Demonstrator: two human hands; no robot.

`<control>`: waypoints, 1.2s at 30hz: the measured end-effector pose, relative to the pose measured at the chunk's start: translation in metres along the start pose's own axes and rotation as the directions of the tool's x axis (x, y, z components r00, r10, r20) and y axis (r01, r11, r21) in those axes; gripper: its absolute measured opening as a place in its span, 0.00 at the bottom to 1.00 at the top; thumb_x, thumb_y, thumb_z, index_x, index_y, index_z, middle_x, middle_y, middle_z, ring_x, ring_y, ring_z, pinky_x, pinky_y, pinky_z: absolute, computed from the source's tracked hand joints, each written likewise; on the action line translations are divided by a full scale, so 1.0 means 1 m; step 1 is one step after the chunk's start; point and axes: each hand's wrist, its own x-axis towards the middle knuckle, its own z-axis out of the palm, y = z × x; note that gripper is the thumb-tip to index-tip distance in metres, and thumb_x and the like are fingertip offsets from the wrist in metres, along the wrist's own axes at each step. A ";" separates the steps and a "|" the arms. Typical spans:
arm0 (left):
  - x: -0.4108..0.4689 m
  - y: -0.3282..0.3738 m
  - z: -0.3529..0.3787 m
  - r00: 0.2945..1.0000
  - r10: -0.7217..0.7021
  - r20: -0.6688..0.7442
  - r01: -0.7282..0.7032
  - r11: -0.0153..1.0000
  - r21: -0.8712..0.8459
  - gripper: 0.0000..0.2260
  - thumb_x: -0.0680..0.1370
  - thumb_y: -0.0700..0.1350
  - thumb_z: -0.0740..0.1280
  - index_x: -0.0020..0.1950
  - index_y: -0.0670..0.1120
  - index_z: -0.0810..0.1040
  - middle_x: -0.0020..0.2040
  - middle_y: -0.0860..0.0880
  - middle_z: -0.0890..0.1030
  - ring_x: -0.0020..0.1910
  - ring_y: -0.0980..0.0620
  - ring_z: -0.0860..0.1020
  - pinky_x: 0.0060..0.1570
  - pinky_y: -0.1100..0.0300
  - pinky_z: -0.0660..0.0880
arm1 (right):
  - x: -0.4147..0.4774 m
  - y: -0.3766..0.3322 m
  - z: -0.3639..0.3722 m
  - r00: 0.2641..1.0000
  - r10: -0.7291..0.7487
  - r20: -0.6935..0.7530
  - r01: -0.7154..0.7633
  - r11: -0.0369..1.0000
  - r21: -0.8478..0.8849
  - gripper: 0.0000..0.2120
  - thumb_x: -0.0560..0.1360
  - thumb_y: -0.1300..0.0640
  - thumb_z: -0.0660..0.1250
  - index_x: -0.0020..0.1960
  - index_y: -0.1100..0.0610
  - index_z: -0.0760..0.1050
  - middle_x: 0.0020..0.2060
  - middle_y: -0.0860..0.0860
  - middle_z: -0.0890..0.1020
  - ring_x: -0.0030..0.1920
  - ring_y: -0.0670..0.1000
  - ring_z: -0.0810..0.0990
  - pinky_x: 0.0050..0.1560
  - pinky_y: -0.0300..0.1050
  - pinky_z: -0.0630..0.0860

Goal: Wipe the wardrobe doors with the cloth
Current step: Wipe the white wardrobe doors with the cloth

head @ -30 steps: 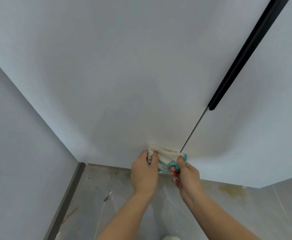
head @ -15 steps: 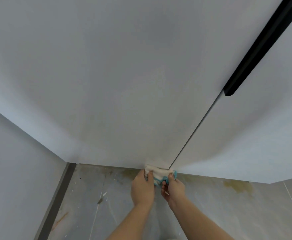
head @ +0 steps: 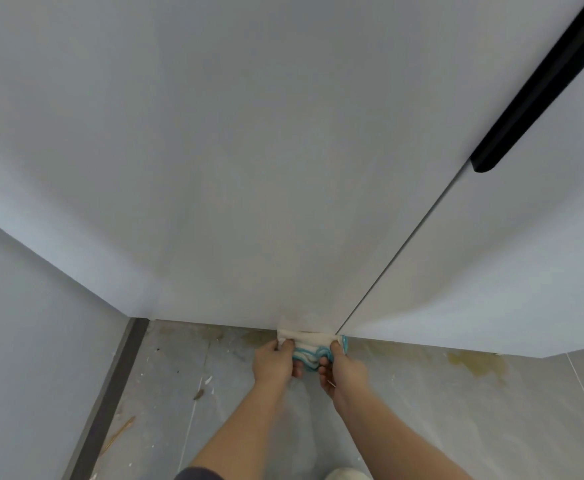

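Note:
Two white wardrobe doors fill the view: the left door (head: 249, 168) and the right door (head: 491, 271), split by a thin dark seam. A cream cloth with a teal edge (head: 309, 346) is pressed against the bottom edge of the left door, just left of the seam. My left hand (head: 275, 363) grips the cloth's left end. My right hand (head: 342, 370) grips its right end, fingers curled over the folded fabric. Part of the cloth is hidden under both hands.
A long black handle (head: 539, 88) runs up the right door's edge. A white side wall (head: 24, 323) with a dark skirting strip (head: 110, 393) closes in on the left. The grey tiled floor (head: 456, 410) shows paint flecks and a yellowish stain (head: 474, 362).
Both hands have slid the cloth down the left door to its bottom edge at the floor, and the view has tilted down with them.

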 end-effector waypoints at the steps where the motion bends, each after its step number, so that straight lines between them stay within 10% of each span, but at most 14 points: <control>1: -0.001 0.002 -0.005 1.000 0.001 0.008 -0.001 0.999 -0.044 0.11 0.81 0.41 0.63 0.40 0.40 0.76 0.28 0.43 0.77 0.17 0.55 0.71 0.18 0.68 0.63 | -0.003 0.001 0.003 1.000 0.005 0.008 -0.006 0.999 0.034 0.15 0.80 0.53 0.64 0.40 0.64 0.75 0.28 0.55 0.76 0.26 0.49 0.71 0.20 0.35 0.71; 14: -0.054 0.067 -0.077 0.985 0.127 -0.120 -0.161 0.926 -0.342 0.13 0.79 0.39 0.65 0.34 0.40 0.74 0.22 0.46 0.72 0.16 0.54 0.66 0.19 0.66 0.62 | -0.089 -0.026 0.044 0.967 0.040 0.253 -0.109 0.958 0.266 0.13 0.79 0.53 0.65 0.38 0.58 0.73 0.19 0.48 0.73 0.16 0.43 0.68 0.17 0.31 0.65; 36: -0.297 0.306 -0.184 0.759 0.603 -0.248 -0.637 0.606 -0.476 0.13 0.78 0.42 0.67 0.34 0.41 0.74 0.20 0.50 0.71 0.19 0.54 0.67 0.21 0.65 0.67 | -0.400 -0.192 0.038 0.750 -0.350 0.562 0.067 0.885 0.461 0.12 0.78 0.52 0.67 0.36 0.54 0.73 0.21 0.45 0.72 0.18 0.42 0.66 0.19 0.32 0.62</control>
